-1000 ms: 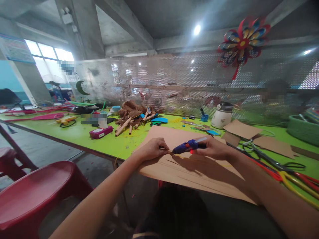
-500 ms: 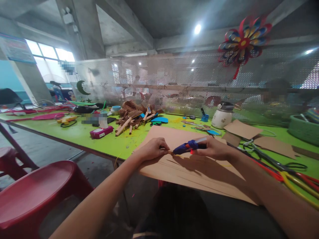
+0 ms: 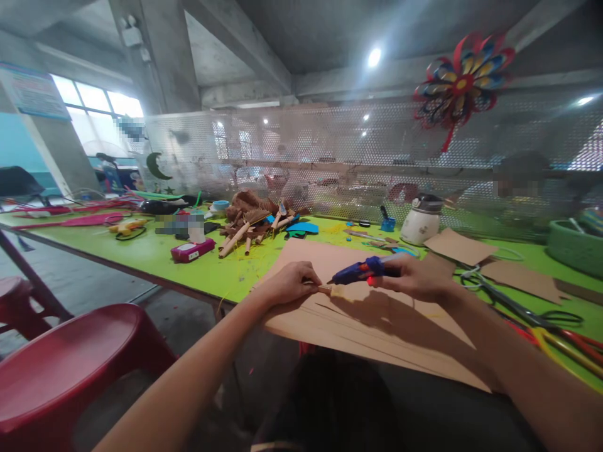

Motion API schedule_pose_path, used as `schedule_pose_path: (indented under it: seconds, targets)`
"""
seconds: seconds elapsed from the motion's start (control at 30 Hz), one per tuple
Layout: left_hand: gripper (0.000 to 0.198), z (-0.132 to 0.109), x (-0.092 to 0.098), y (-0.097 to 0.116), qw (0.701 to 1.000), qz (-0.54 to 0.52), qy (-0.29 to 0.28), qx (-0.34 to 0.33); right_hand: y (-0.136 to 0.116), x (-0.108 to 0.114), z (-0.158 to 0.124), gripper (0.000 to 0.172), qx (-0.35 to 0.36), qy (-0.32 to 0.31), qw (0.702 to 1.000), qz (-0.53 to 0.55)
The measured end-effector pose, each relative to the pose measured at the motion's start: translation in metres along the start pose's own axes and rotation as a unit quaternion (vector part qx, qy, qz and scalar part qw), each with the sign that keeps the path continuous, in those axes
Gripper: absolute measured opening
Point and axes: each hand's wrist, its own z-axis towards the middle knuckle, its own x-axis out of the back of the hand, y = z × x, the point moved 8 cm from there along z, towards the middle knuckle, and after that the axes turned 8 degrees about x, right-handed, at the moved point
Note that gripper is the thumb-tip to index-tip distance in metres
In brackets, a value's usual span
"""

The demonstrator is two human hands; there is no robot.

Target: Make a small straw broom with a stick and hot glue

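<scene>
My right hand [image 3: 417, 276] is closed around the handle of a blue glue gun [image 3: 351, 272], its nozzle pointing left. Just below and left of the nozzle, my left hand [image 3: 293, 281] pinches a thin brown paper roll [image 3: 324, 289]; much of it is hidden by the fingers. A pale yellowish bit [image 3: 337, 292] shows at the roll's right end. The nozzle tip looks slightly above the roll, apart from it. Both hands are over large sheets of brown card [image 3: 311, 252] that overhang the table's front edge.
A heap of brown paper rolls and scraps [image 3: 252, 220] lies behind on the green table [image 3: 151, 254], near a magenta box [image 3: 192, 251]. To the right are a white jug [image 3: 421, 220], card pieces [image 3: 461, 246], scissors [image 3: 513, 295] and a green basket [image 3: 575, 248]. A red stool [image 3: 80, 358] stands left.
The glue gun has shifted right and slightly up, so its nozzle has come away from the roll. More of the roll and the yellowish bit now show. My left hand stays almost in place.
</scene>
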Motion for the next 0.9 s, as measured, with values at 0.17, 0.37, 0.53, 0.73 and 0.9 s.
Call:
schedule_pose_path:
  seconds: [0.17, 0.37, 0.53, 0.73, 0.9]
  targets:
    - [0.018, 0.0, 0.0, 0.001, 1.0, -0.005, 0.001, -0.006, 0.003, -0.002, 0.004, 0.031, -0.004, 0.037, 0.998, -0.059]
    - [0.018, -0.001, 0.001, 0.003, 1.0, 0.008, 0.009, -0.01, 0.005, -0.004, 0.005, 0.03, -0.032, 0.029, 0.999, -0.026]
    - [0.019, -0.001, 0.001, 0.003, 1.0, 0.001, 0.005, -0.006, 0.002, -0.001, 0.001, 0.03, -0.04, 0.018, 0.999, 0.026]
    - [0.017, 0.0, 0.001, 0.001, 1.0, -0.005, 0.003, 0.002, 0.011, 0.001, -0.002, 0.034, -0.053, 0.03, 0.997, 0.048]
    - [0.017, 0.0, 0.0, 0.001, 1.0, 0.0, 0.0, 0.001, 0.012, -0.005, 0.001, 0.031, -0.044, 0.021, 0.998, 0.036]
